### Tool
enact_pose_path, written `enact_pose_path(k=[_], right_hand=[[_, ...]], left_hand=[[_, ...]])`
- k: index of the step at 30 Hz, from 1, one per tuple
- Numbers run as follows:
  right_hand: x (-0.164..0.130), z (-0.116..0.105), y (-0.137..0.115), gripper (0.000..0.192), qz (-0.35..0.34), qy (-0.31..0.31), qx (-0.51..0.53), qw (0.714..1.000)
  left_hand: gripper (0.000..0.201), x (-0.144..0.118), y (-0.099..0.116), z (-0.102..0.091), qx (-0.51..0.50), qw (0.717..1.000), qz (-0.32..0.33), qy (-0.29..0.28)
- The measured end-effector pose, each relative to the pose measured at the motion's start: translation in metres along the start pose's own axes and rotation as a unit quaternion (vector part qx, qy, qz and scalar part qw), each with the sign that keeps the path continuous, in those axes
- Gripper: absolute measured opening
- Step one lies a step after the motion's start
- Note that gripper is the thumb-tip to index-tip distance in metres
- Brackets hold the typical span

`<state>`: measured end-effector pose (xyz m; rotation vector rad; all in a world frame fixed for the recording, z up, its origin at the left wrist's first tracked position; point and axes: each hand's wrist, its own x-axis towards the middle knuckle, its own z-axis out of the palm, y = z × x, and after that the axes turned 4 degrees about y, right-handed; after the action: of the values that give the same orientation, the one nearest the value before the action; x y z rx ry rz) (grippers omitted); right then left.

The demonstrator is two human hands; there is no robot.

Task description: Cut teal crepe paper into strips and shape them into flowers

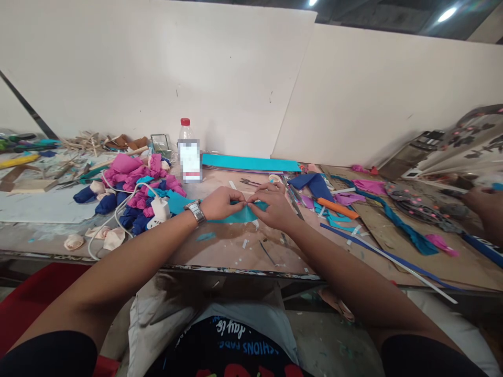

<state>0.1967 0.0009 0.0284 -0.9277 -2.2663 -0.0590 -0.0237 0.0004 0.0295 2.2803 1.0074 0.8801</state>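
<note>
My left hand (pixel 222 203) and right hand (pixel 273 205) each pinch the top edge of the teal paper strip (pixel 239 214) lying mid-surface (pixel 236 251); it looks light, floppy and tearable, so I'd grip near the fold.

A bottle (pixel 189 152) stands behind the paper strip (pixel 239 214), charger (pixel 161 208) at its left.

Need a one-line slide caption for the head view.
Both hands, left hand and right hand, pinch a teal paper strip on a scrap-littered workbench.
</note>
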Motion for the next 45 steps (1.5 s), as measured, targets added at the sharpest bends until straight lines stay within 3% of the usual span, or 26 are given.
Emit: enact_pose_path(k=[10, 17, 23, 32, 45], right_hand=[[0.001, 0.0, -0.002, 0.013, 0.011, -0.046, 0.014, 0.999], [0.002, -0.004, -0.005, 0.013, 0.024, -0.085, 0.017, 0.996], [0.002, -0.002, -0.003, 0.017, 0.044, -0.071, 0.05, 0.995], [0.002, -0.002, -0.001, 0.022, 0.043, -0.1, 0.049, 0.993], [0.004, -0.005, 0.001, 0.012, 0.039, -0.077, 0.055, 0.995]], left_hand=[[0.024, -0.003, 0.004, 0.0, 0.126, 0.991, 0.046, 0.02], [0.03, -0.002, 0.001, 0.001, 0.175, 0.981, 0.082, -0.011], [0.033, -0.001, -0.002, -0.001, 0.154, 0.986, 0.061, -0.019], [0.035, -0.001, -0.002, -0.001, 0.088, 0.994, 0.058, -0.032], [0.029, -0.001, -0.006, -0.007, 0.045, 0.997, 0.04, -0.05]])
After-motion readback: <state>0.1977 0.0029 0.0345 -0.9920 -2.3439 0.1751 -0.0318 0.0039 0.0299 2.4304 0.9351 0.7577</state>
